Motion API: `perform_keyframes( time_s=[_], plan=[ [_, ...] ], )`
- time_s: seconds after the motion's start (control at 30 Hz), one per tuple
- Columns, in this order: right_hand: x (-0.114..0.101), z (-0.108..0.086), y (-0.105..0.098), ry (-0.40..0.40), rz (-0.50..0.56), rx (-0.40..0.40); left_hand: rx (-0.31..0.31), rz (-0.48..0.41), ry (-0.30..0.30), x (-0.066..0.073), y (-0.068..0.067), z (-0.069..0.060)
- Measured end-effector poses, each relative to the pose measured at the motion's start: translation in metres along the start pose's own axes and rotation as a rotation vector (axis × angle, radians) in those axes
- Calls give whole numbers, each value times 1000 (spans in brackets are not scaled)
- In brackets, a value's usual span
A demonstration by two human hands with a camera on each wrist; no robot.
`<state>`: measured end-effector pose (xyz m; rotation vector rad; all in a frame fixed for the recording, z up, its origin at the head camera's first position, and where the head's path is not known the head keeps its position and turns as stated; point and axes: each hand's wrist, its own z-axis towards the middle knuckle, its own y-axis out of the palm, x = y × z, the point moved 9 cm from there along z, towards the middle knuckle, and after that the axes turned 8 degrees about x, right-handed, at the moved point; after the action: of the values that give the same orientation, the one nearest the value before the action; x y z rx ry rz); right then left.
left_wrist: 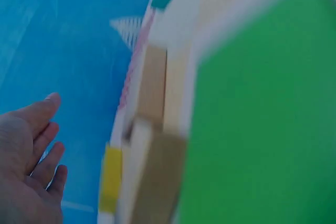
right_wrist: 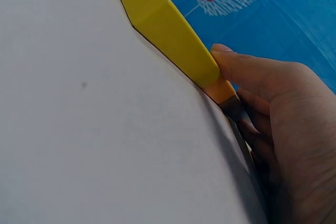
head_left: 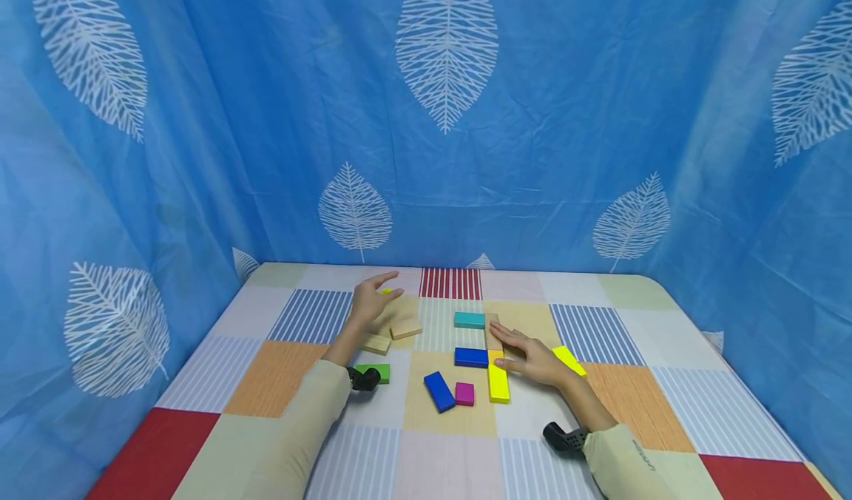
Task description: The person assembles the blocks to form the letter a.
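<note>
Rests right hand (head_left: 532, 359), fingers loosely extended, thumb on yellow block (head_left: 498, 387), fingertips on wooden block (head_left: 490, 342) lying end to end with it, just beside teal block (head_left: 469, 320) and blue block (head_left: 471, 357). Holds left hand (head_left: 373, 300) with thumb and fingers apart, near loose wooden blocks (head_left: 405, 328). Nearer, on patchwork cloth (head_left: 446, 463): magenta block (head_left: 464, 393), second blue block (head_left: 439, 392).

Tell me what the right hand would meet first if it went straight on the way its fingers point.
Probably the wooden block, right at the front of the right hand. Beyond it, the teal block looks next in line, though the hand's height is unclear.
</note>
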<state>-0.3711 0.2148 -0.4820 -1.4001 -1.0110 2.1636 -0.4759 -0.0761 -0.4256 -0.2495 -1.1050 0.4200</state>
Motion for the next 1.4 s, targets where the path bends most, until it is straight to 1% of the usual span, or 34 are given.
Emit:
perform_keyframes(
  time_s=[0.1, 0.2, 0.23, 0.3, 0.43, 0.5, 0.57, 0.67, 0.73, 0.77, 0.87, 0.97, 1.0, 1.07, 1.13, 1.23, 1.33, 1.4],
  plan=[
    [-1, -1, 0, -3, 4, 0, -36, 28, -103, -21, -5, -2],
    [0, -1, 0, 0, 3, -2, -97, 65, -169, -36, -6, -7],
    [0, -1, 0, 2, 3, -1, -114, 77, -168, -39, -5, -9],
    [0, -1, 0, 5, 6, -1, -127, 103, -151, -41, -6, -11],
    [0, 1, 0, -5, 3, 4, -115, 127, -99, -41, -9, -11],
    [-1, 1, 0, -10, 2, 5, -112, 137, -98, -41, -9, -10],
    [0, 1, 0, -9, -2, 2, -113, 149, -111, -41, -9, -10],
    [1, 0, 0, 1, -9, 4, -116, 164, -128, -37, -7, -8],
    [1, 0, -1, 9, -13, 7, -112, 163, -139, -32, -5, -7],
    [1, 0, -1, 12, -12, 8, -109, 160, -134, -27, -4, -6],
    [1, 1, -1, 9, -10, 8, -106, 122, -78, -9, 3, -4],
    [0, 1, 0, -13, -5, 4, -130, 57, -10, 11, 13, -8],
    [0, 1, 0, -21, -4, 4, -140, 35, 3, 17, 17, -11],
    [0, 2, 0, -36, -3, 3, -156, 1, 6, 23, 25, -17],
    [0, 2, 0, -38, -2, 3, -166, -15, -10, 26, 33, -23],
    [1, 2, 0, -25, -2, 3, -188, -4, -36, 24, 47, -32],
    [1, 1, 0, -10, -2, 3, -216, 33, -21, 22, 59, -40],
    [2, 1, 0, -7, -2, 2, -227, 64, 15, 23, 64, -44]
  ],
)
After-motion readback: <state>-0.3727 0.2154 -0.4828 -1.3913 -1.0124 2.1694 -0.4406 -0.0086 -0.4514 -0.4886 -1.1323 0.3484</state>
